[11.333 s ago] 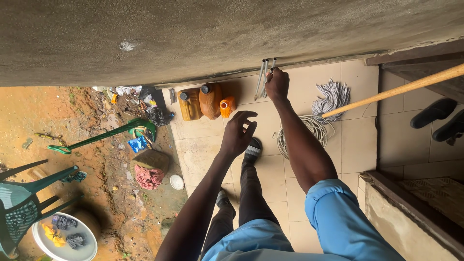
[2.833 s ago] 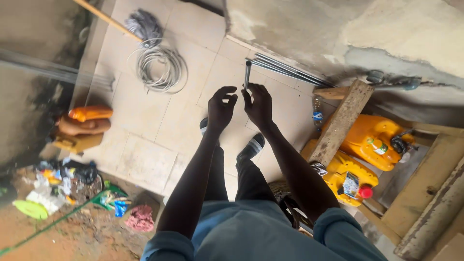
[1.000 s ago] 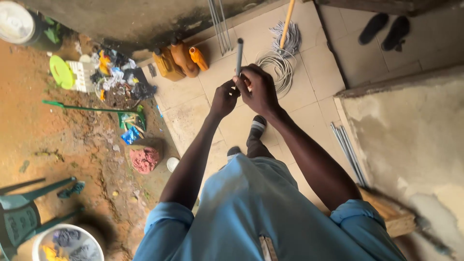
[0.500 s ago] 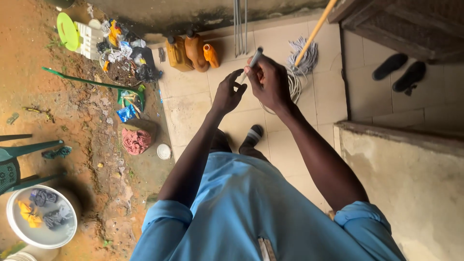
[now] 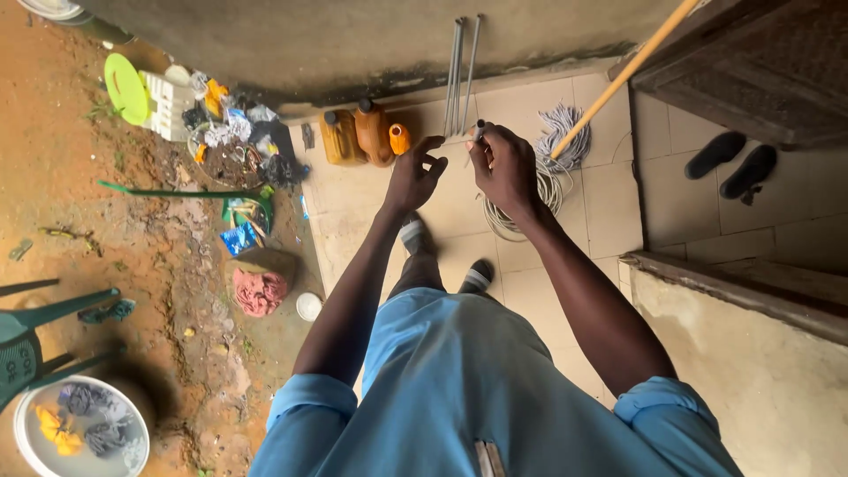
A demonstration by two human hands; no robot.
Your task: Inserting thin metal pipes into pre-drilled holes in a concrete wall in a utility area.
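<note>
1. The right hand (image 5: 503, 163) pinches the top end of a short grey pipe piece (image 5: 478, 132) between thumb and fingertips, holding it out over the tiled floor, in front of the coiled grey cable (image 5: 539, 190).
2. The left hand (image 5: 413, 177) hangs just beside it, fingers spread and curled, gripping nothing and not touching the pipe piece (there is a clear gap between the two hands).
3. As for progress, I judge the work only begun: the bundle of long grey conduit pipes (image 5: 459, 75) leans against the rough grey wall (image 5: 380, 40), and the cable lies in its coil on the floor; nothing looks joined or fixed.
4. Room to move is fair straight ahead on the beige tiled floor (image 5: 371, 221), but it is hemmed in: the yellow and orange plastic jerrycans (image 5: 358, 137) stand against the wall to the left, a wooden broom handle (image 5: 618, 79) slants across to the right, and a low concrete ledge (image 5: 751, 353) closes off the right side.
5. The tiled edge drops to bare red earth (image 5: 115, 265) on the left, strewn with rubbish.
</note>
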